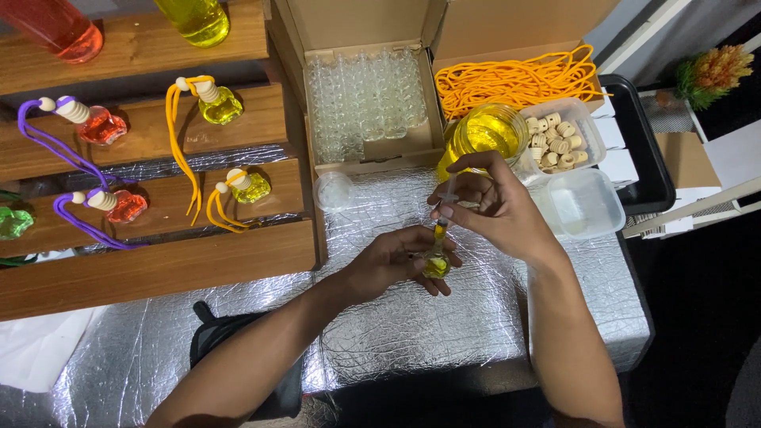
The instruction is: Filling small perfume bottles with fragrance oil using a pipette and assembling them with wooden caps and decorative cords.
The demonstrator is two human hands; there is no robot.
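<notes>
1. Your forearms come up from the bottom of the view over the silver foil table cover (412, 333), and a black bag (238, 349) lies just under your left arm.
2. Your left hand (396, 261) is curled around a small glass bottle (436, 265) that already shows yellow liquid in its base. Keep that grip snug and the bottle upright, so the neck stays pointing up.
3. Your right hand (491, 206) pinches a thin syringe (442, 222) between thumb and fingers, tip down at the bottle's mouth. Hold the tip centred in the neck and press slowly; judging by the narrow opening, a fast push could spill over your fingers.
4. Rest both wrists close to the table if you can, since steadier hands should make the fill cleaner.
5. Just behind your right hand stands the jar of yellow liquid (485, 131), near enough for a short reach.
6. Beside it, a clear tub of wooden caps (555, 139) and an empty clear tub (583, 202) sit to your right, with orange cords (507, 79) in the box behind.
7. Empty glass bottles (365, 99) fill the open carton ahead of you.
8. Finished bottles with purple and orange cords lie on the wooden steps (158, 254) to your left, well apart from your hands.
</notes>
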